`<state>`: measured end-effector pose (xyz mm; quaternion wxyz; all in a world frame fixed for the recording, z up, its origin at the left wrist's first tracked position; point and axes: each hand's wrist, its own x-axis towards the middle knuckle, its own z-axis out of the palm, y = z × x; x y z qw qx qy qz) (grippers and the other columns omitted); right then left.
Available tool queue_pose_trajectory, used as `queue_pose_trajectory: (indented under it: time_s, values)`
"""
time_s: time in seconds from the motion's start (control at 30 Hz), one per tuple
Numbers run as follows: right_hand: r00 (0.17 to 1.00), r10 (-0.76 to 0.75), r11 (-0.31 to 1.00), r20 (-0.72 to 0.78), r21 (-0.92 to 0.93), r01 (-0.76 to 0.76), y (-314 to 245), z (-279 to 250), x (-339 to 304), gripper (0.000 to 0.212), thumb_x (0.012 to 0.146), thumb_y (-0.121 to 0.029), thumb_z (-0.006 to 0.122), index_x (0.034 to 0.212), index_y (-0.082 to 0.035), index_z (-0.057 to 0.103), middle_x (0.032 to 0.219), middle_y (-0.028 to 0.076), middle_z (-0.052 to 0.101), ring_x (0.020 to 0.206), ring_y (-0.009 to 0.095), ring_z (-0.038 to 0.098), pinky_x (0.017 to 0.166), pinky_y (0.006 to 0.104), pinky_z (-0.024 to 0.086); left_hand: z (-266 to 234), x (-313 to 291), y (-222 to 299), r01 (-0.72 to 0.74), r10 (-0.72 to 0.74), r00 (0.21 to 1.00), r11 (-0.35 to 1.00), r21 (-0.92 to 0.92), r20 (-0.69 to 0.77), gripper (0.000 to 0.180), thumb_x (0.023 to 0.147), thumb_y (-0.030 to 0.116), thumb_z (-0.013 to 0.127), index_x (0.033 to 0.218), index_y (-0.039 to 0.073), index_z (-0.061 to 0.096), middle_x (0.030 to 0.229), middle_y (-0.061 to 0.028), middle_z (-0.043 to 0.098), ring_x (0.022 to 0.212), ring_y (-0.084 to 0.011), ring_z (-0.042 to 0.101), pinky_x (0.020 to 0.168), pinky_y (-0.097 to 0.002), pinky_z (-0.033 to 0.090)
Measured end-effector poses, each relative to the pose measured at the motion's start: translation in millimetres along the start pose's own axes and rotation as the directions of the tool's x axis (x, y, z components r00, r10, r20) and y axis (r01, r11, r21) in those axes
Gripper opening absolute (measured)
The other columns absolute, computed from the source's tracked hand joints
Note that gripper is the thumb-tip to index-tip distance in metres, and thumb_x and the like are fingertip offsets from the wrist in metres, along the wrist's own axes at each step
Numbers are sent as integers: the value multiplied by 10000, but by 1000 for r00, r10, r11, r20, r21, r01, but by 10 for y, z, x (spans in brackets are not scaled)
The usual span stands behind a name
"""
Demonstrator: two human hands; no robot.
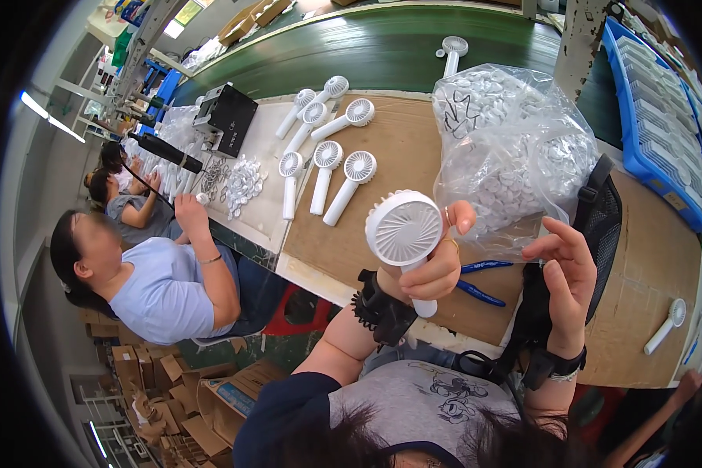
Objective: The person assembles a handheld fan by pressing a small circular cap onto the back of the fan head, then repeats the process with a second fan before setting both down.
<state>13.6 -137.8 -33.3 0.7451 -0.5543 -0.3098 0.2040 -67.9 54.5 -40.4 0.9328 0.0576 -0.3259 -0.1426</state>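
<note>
A white handheld fan (pixel 404 232) is held upright by its handle in my left hand (pixel 438 269), fingers wrapped round it. Its round, spiral-ribbed grille faces up toward me. To the right of the fan, my right hand (pixel 568 273) is raised with fingers apart and nothing visible in it. Between the two hands, blue-handled pliers (pixel 482 295) lie on the cardboard-covered table, partly hidden behind my left hand. Beyond both hands sits a transparent plastic bag (pixel 515 156) full of small white parts. Several more white fans (pixel 359 168) lie on the table at the left.
A green conveyor belt (pixel 320 58) runs along the far side, carrying one fan (pixel 454 48). A blue tray (pixel 663 125) of white parts stands far right. A black mesh bag (pixel 600 226) lies beside my right hand. At the left, a co-worker (pixel 171 292) sits near a black box (pixel 226 119).
</note>
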Motion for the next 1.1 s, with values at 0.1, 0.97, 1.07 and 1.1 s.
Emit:
queue_pose_trajectory:
  time_s: [0.1, 0.97, 1.07, 1.1]
  values:
    - [1000, -12, 1000, 9, -13, 12, 0, -2, 16, 438, 824, -171, 504, 1197, 44, 424, 878, 98, 562, 831, 142, 529, 783, 258, 400, 139, -14, -1, -78, 228, 889, 930, 359, -398, 509, 892, 479, 365, 1120, 30, 295, 516, -57, 460, 417, -136, 461, 390, -208, 366]
    - [937, -189, 893, -294, -449, 39, -318, -734, -466, 373, 847, -65, 471, 1211, 11, 440, 908, 66, 565, 849, 118, 519, 799, 241, 404, -310, -1090, 1570, 933, 781, 346, -345, 104, -519, 549, 755, 72, 598, 1241, 71, 344, 966, -100, 575, 834, -149, 575, 703, -297, 471]
    - [887, -212, 815, -411, -575, -72, -423, -991, -663, 389, 850, -79, 493, 1231, -27, 436, 973, 69, 552, 920, 140, 517, 848, 249, 387, -442, -1743, 2082, 898, 815, 420, -436, 55, -398, 600, 731, 120, 626, 1262, 124, 346, 942, -108, 588, 817, -173, 588, 686, -295, 473]
    - [838, -228, 746, -495, -642, -177, -398, -1134, -684, 407, 851, -91, 513, 1249, -61, 432, 1027, 73, 539, 981, 160, 514, 889, 254, 370, -294, -1261, 1794, 863, 794, 505, -469, 187, -339, 655, 702, 128, 600, 1300, 150, 334, 972, -106, 594, 802, -268, 602, 719, -344, 478]
